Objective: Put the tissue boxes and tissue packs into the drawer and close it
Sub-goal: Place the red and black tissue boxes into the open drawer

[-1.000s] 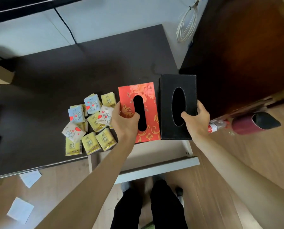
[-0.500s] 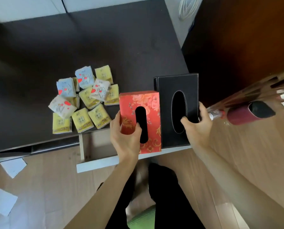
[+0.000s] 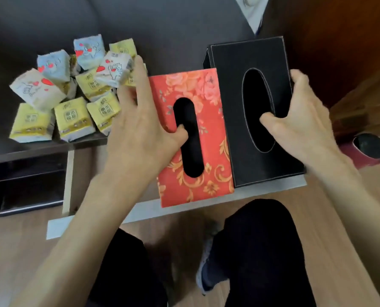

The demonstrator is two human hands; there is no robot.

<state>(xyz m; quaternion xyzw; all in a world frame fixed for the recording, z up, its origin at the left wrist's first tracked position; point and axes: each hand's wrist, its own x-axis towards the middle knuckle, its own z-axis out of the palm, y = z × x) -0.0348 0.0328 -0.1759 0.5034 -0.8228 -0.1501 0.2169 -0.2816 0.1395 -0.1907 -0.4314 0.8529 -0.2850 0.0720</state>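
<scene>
My left hand (image 3: 140,129) grips a red floral tissue box (image 3: 206,134), thumb in its oval slot. My right hand (image 3: 304,120) grips a black tissue box (image 3: 251,56) the same way. Both boxes hang side by side over the open white drawer (image 3: 206,207), which sticks out from under the dark desk. Several small tissue packs (image 3: 74,94), yellow ones and white-blue ones with red hearts, lie piled on the desk to the left. The boxes and my arms hide most of the drawer's inside.
A dark brown cabinet (image 3: 339,41) stands right of the desk. A dark red cylinder (image 3: 366,149) lies on the wood floor behind my right hand. My legs in black trousers (image 3: 262,251) are below the drawer front.
Both boxes have come off the desk toward me and now hang over the open drawer. The camera has tilted down and moved closer.
</scene>
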